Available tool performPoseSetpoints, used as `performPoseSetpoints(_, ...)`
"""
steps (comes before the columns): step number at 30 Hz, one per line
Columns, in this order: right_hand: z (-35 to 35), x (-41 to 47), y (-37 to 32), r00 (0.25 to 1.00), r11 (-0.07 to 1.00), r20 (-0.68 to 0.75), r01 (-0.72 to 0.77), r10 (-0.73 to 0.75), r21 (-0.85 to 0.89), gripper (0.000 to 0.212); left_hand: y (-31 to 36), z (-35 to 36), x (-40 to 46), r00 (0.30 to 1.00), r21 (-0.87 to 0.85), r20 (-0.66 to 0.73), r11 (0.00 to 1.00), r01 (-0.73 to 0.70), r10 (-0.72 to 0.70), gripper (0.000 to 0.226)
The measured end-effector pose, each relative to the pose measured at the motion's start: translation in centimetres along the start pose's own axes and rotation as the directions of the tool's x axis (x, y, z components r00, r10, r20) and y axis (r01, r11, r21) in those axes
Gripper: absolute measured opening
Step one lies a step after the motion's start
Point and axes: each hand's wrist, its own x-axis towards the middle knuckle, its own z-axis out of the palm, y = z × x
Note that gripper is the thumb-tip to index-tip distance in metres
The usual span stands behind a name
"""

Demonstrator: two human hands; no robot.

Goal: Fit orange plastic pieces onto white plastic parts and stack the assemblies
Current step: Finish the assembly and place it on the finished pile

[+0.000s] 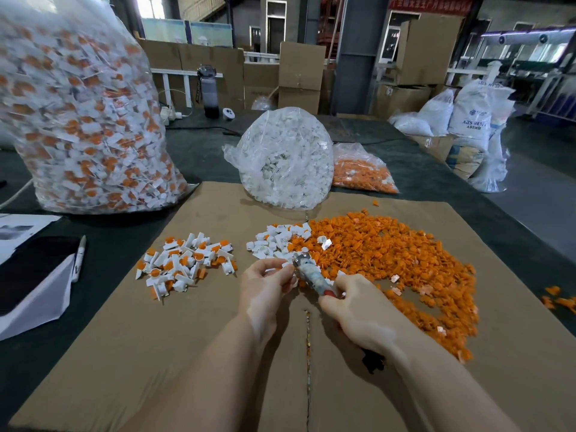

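Observation:
A wide heap of loose orange pieces (389,254) covers the right half of the cardboard sheet (202,353). A small cluster of white parts (274,241) lies at its left edge. Further left sits a pile of fitted white-and-orange assemblies (184,263). My left hand (265,288) pinches a white part at its fingertips, just below the white cluster. My right hand (355,310) grips a short cylindrical tool (311,275) with a metal tip, whose end meets the white part in my left fingers.
A big clear bag of finished assemblies (84,120) stands at the back left. A bag of white parts (286,160) and a bag of orange pieces (361,169) sit behind the cardboard. A marker (79,257) and papers lie left. A water bottle (208,92) stands far back.

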Motion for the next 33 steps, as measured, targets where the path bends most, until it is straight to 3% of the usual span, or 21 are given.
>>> performPoseSetpoints(4,0.1,-0.1,0.9,0.998,0.999,-0.057,0.012,-0.01,0.042,0.027,-0.2,0.0,0.1,1.0,0.017,0.002,1.0,-0.026,0.026,0.01)
performPoseSetpoints(7,-0.2,0.1,2.0,0.98,0.999,-0.199,-0.021,0.028,0.037,0.03,-0.6,-0.1,0.2,0.998,0.031,0.035,0.998,-0.06,0.059,0.009)
performPoseSetpoints(12,-0.9,1.3,4.0,0.869,0.932,-0.495,-0.175,-0.006,-0.318,0.036,-1.3,-0.6,0.2,0.974,0.28,0.124,0.934,-0.22,0.192,0.016)
performPoseSetpoints(16,-1.0,2.3,5.8,0.868,0.813,-0.493,-0.241,-0.064,-0.53,0.043,-1.4,-0.8,0.0,0.949,0.418,0.181,0.853,-0.313,0.26,0.02)
performPoseSetpoints(21,-0.3,2.4,6.2,0.863,0.708,-0.5,-0.308,-0.073,-0.635,0.057,-1.7,-0.9,0.1,0.93,0.465,0.207,0.806,-0.366,0.304,0.019)
performPoseSetpoints(23,0.4,2.3,5.5,0.835,0.765,-0.514,-0.198,-0.197,-0.613,0.048,-1.8,-0.9,0.1,0.923,0.482,0.224,0.787,-0.384,0.313,0.02)
performPoseSetpoints(25,1.7,2.2,4.5,0.769,0.85,-0.505,0.092,-0.392,-0.519,0.035,-1.9,-0.9,0.2,0.916,0.467,0.237,0.789,-0.4,0.324,0.02)
performPoseSetpoints(28,3.7,2.0,3.2,0.656,0.817,-0.493,0.394,-0.571,-0.422,0.022,-1.8,-0.9,0.0,0.91,0.469,0.264,0.783,-0.41,0.318,0.02)
performPoseSetpoints(31,4.6,2.1,3.0,0.645,0.821,-0.507,0.452,-0.571,-0.349,0.007,-1.7,-1.3,-0.4,0.929,0.398,0.293,0.855,-0.333,0.226,0.031)
performPoseSetpoints(33,4.9,2.2,3.3,0.649,0.838,-0.532,0.446,-0.544,-0.313,0.008,-1.7,-1.4,-0.5,0.908,0.446,0.351,0.812,-0.377,0.229,0.039)
